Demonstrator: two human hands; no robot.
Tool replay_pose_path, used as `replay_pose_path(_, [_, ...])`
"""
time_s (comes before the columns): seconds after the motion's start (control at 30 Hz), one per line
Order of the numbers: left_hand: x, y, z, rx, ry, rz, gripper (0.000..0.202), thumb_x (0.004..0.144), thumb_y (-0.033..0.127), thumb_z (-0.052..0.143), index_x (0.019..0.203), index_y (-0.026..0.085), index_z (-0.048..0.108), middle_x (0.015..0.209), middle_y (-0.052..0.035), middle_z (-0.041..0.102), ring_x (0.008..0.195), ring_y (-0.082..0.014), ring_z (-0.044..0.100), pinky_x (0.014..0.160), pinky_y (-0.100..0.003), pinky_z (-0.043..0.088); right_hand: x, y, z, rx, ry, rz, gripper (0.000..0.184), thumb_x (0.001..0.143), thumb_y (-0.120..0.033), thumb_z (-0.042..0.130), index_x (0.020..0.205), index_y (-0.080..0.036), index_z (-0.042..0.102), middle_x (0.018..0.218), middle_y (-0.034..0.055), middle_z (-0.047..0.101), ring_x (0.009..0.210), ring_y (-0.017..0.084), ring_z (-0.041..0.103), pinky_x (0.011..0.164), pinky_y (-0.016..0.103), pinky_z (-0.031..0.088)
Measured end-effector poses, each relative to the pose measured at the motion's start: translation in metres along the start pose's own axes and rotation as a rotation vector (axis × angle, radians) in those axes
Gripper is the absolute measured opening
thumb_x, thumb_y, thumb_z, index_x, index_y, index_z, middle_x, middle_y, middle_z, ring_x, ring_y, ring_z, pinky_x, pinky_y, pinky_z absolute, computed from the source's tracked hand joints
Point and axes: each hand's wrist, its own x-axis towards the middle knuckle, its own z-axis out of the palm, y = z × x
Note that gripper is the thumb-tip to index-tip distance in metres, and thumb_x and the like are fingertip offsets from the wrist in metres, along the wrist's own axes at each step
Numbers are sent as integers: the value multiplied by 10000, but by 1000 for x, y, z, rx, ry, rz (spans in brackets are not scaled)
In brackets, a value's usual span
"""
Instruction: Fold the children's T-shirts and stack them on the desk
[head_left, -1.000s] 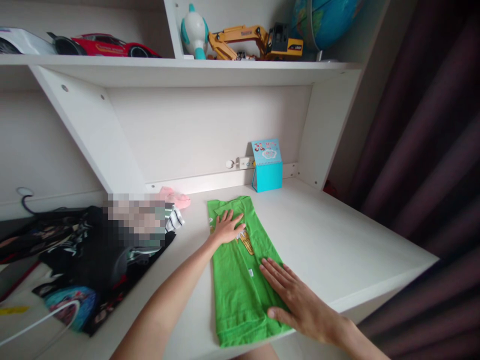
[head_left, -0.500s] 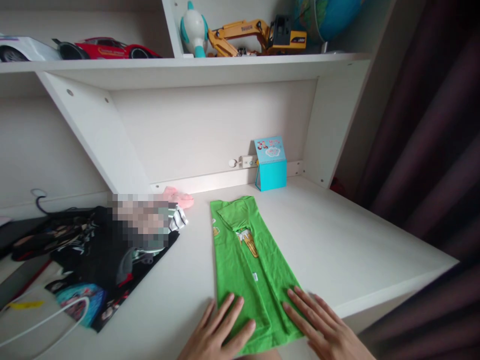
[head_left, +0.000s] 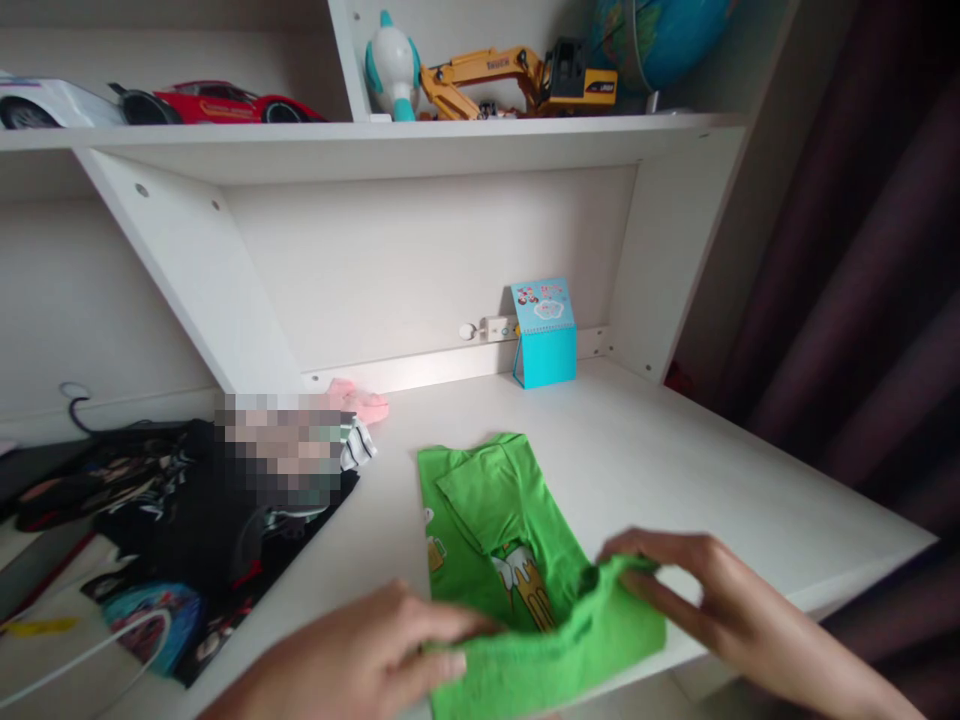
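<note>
1. Green T-shirt [head_left: 495, 530]: long axis runs away from the person, far end flat, near end lifted.
2. Right hand [head_left: 720, 590]: fingers curled, pinching the raised cloth's right side.
3. Left hand [head_left: 367, 650]: fingers pressed together at the cloth's left end; cannot tell if pinching.
4. White surface [head_left: 675, 470]: blue desk calendar [head_left: 544, 335] stands at the back.

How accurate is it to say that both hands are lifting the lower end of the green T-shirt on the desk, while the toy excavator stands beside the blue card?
Not quite: the toy excavator stands on the shelf above the desk, not beside the blue card, as the head view shows. The left hand and right hand do lift the green T-shirt.
</note>
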Motion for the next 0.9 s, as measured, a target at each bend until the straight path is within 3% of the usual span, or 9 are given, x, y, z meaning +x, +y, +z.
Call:
replay_pose_path(0.07, [30, -16, -36, -19, -10, -105, 308, 880, 411, 413, 900, 182, 619, 724, 35, 597, 652, -103, 521, 599, -168, 393, 54, 18, -4, 57, -85, 42, 258, 874, -325, 435, 974, -181, 625, 825, 36, 659, 703, 155, 596, 604, 231, 471])
replay_pose_path(0.13, [65, -49, -61, -88, -14, -151, 313, 833, 427, 466, 809, 146, 602, 699, 31, 556, 632, -102, 479, 583, -177, 363, 109, 46, 5, 62, -91, 57, 231, 821, -288, 482, 935, -147, 625, 746, 19, 632, 654, 137, 558, 584, 222, 438])
replay_pose_path(0.2, [94, -91, -72, -204, -8, -194, 299, 760, 425, 531, 816, 138, 595, 708, 25, 547, 656, -114, 476, 607, -191, 360, 155, 76, 24, 8, -160, 147, 206, 757, -227, 519, 892, -134, 643, 748, 16, 628, 661, 129, 546, 590, 212, 420])
replay_pose_path(0.27, [114, -130, -70, -228, 1, -326, 279, 673, 419, 574, 687, 141, 561, 597, 39, 481, 576, -106, 435, 547, -194, 332, 183, 100, 46, -14, -222, 198, 188, 708, -190, 543, 835, -112, 658, 681, 17, 618, 593, 122, 536, 534, 206, 401])
replay_pose_path(0.33, [123, -159, -63, -209, 4, -398, 255, 599, 391, 595, 579, 156, 499, 514, 57, 401, 509, -94, 381, 496, -195, 296, 194, 115, 62, -25, -246, 216, 175, 679, -175, 562, 803, -102, 662, 644, 14, 608, 547, 114, 525, 491, 200, 380])
replay_pose_path(0.43, [124, -177, -53, -181, -2, -402, 237, 560, 361, 587, 535, 170, 449, 488, 66, 359, 485, -88, 361, 482, -197, 288, 193, 125, 70, -38, -225, 206, 192, 689, -177, 560, 842, -118, 660, 717, 18, 625, 579, 109, 534, 501, 192, 378])
replay_pose_path(0.6, [120, -179, -61, -128, 12, -390, 229, 614, 370, 523, 537, 181, 418, 509, 58, 387, 520, -106, 420, 519, -203, 338, 196, 130, 66, -76, -128, 188, 201, 746, -215, 543, 911, -157, 642, 836, 23, 641, 746, 132, 559, 639, 202, 404])
replay_pose_path(0.7, [123, -183, -64, -25, 68, -415, 182, 625, 318, 517, 537, 181, 437, 497, 58, 408, 526, -115, 447, 541, -212, 349, 202, 136, 74, -131, -71, 246, 220, 749, -233, 561, 942, -156, 633, 831, 40, 643, 741, 146, 566, 653, 222, 402])
replay_pose_path(0.9, [135, -196, -47, 234, 200, -466, 72, 574, 172, 583, 521, 166, 535, 610, -2, 568, 681, -164, 537, 647, -235, 371, 198, 149, 98, -242, 3, 356, 273, 753, -239, 590, 1003, -134, 620, 964, 99, 632, 857, 175, 579, 743, 238, 394])
